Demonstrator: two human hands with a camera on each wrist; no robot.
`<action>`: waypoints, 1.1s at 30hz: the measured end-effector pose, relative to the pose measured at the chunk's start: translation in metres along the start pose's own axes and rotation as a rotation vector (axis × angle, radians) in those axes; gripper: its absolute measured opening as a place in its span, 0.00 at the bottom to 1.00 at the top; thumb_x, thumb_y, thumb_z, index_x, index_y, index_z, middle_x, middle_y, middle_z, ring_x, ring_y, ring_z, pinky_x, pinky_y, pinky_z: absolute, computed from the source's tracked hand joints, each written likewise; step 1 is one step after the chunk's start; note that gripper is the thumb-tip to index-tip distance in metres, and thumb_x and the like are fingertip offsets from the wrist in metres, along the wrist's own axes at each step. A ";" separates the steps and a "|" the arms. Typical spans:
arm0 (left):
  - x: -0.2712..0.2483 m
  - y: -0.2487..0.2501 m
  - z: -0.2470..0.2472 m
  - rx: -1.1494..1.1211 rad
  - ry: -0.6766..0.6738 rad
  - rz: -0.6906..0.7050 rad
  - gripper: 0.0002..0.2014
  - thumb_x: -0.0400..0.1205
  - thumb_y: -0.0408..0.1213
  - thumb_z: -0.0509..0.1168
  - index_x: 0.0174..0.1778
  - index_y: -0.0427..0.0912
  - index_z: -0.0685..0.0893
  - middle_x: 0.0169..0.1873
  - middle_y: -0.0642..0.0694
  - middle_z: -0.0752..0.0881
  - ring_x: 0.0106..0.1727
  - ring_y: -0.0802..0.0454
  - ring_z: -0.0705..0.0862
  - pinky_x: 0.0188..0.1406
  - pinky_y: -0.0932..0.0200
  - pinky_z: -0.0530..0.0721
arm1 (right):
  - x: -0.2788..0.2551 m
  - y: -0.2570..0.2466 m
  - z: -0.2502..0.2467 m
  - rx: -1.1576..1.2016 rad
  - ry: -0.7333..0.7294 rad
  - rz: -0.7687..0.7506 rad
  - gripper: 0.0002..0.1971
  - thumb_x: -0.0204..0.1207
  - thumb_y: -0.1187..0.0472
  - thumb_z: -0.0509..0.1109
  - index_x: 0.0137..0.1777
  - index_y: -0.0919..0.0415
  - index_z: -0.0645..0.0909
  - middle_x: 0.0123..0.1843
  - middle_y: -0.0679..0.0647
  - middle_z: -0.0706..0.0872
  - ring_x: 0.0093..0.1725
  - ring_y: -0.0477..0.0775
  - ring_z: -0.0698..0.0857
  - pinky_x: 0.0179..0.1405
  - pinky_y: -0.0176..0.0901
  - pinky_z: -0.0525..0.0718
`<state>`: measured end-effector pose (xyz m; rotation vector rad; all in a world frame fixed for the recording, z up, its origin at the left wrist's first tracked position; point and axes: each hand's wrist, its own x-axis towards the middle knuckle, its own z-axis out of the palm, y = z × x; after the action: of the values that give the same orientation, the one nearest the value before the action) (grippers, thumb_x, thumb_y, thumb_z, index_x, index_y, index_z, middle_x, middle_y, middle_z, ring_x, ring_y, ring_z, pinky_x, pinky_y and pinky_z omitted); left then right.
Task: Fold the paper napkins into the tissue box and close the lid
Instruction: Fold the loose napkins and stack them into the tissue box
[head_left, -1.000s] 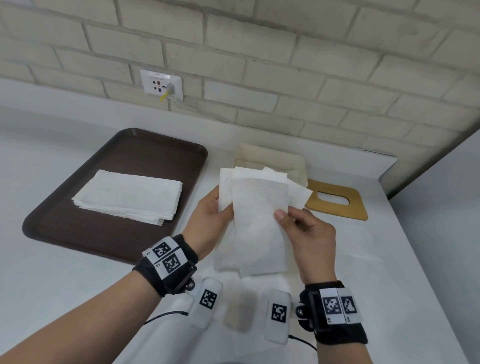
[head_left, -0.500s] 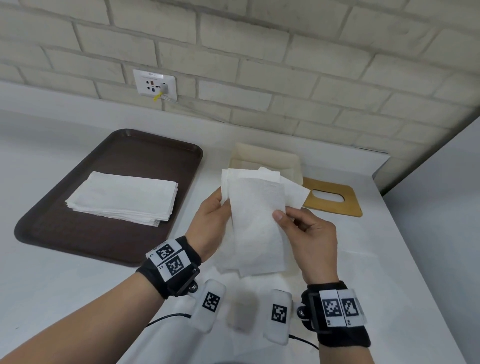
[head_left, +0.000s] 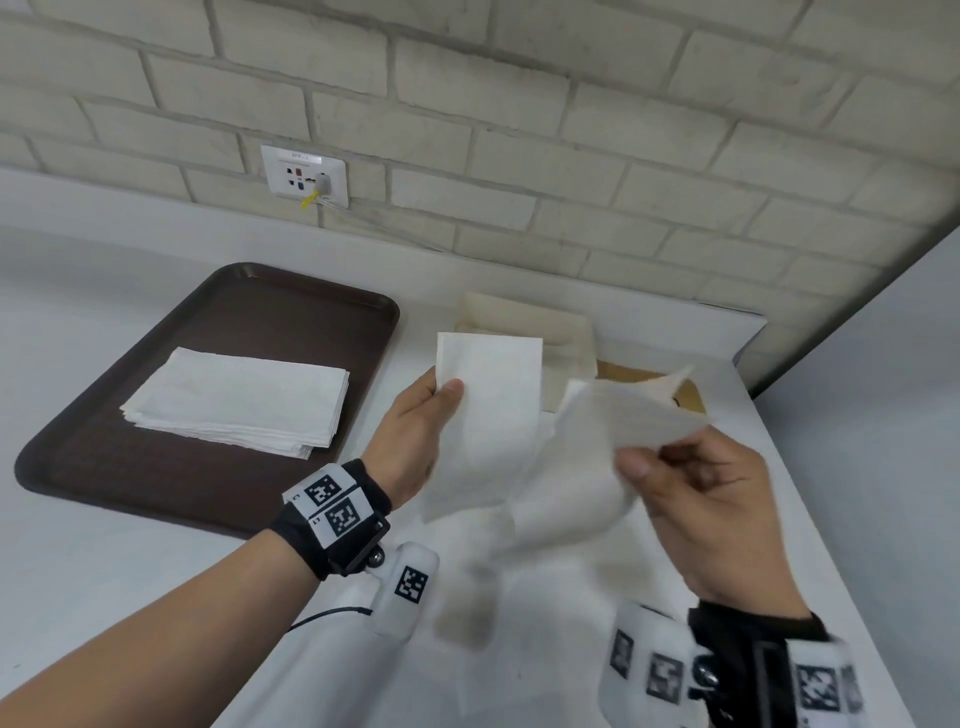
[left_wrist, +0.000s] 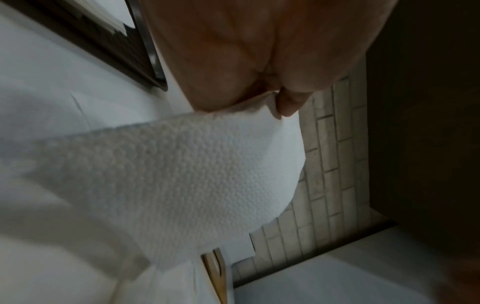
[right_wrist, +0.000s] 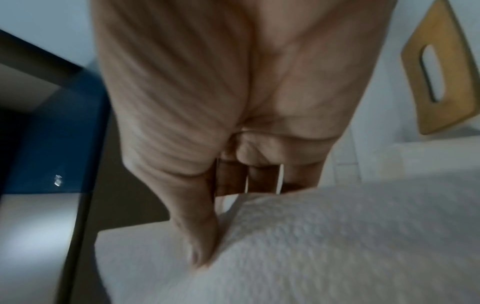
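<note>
I hold a white paper napkin (head_left: 493, 415) in the air over the counter, in front of the open cream tissue box (head_left: 524, 325). My left hand (head_left: 415, 436) pinches its left edge, thumb on the front. My right hand (head_left: 691, 483) pinches a flap of napkin (head_left: 623, 415) pulled out to the right. The embossed paper fills the left wrist view (left_wrist: 182, 174) and the right wrist view (right_wrist: 324, 246). The wooden lid (head_left: 685, 389) with a slot lies right of the box, mostly hidden by the flap; it shows in the right wrist view (right_wrist: 446, 78).
A dark brown tray (head_left: 234, 312) at the left carries a stack of folded napkins (head_left: 239, 400). A brick wall with a socket (head_left: 304, 176) runs behind. The counter's right edge (head_left: 810, 519) drops off just past my right hand.
My right hand has pulled one layer out to the right, spreading the napkins apart. My left hand keeps its hold on the left part. The camera has moved closer.
</note>
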<state>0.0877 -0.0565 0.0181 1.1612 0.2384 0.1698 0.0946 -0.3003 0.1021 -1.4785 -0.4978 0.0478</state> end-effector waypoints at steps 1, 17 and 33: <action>-0.002 -0.001 0.004 0.015 -0.015 0.009 0.15 0.94 0.30 0.54 0.69 0.40 0.85 0.61 0.42 0.93 0.61 0.44 0.91 0.57 0.51 0.89 | 0.006 0.009 0.007 -0.021 0.013 0.035 0.12 0.65 0.44 0.86 0.43 0.48 0.93 0.40 0.49 0.92 0.40 0.49 0.88 0.45 0.40 0.87; -0.024 -0.007 0.020 -0.061 -0.073 -0.015 0.18 0.96 0.40 0.51 0.76 0.41 0.81 0.68 0.42 0.89 0.70 0.43 0.87 0.69 0.47 0.86 | 0.022 0.057 0.043 -0.398 0.240 0.133 0.10 0.76 0.56 0.82 0.44 0.38 0.86 0.41 0.29 0.88 0.44 0.35 0.86 0.50 0.35 0.81; -0.010 -0.014 0.011 0.051 -0.016 0.006 0.13 0.94 0.41 0.58 0.68 0.46 0.86 0.64 0.39 0.91 0.67 0.36 0.89 0.72 0.31 0.82 | 0.013 0.012 0.029 0.123 0.203 0.126 0.07 0.67 0.54 0.81 0.44 0.50 0.91 0.49 0.54 0.94 0.50 0.52 0.91 0.57 0.47 0.88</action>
<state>0.0813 -0.0745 0.0102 1.2133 0.2262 0.1608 0.0990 -0.2676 0.0949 -1.3754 -0.2332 0.0265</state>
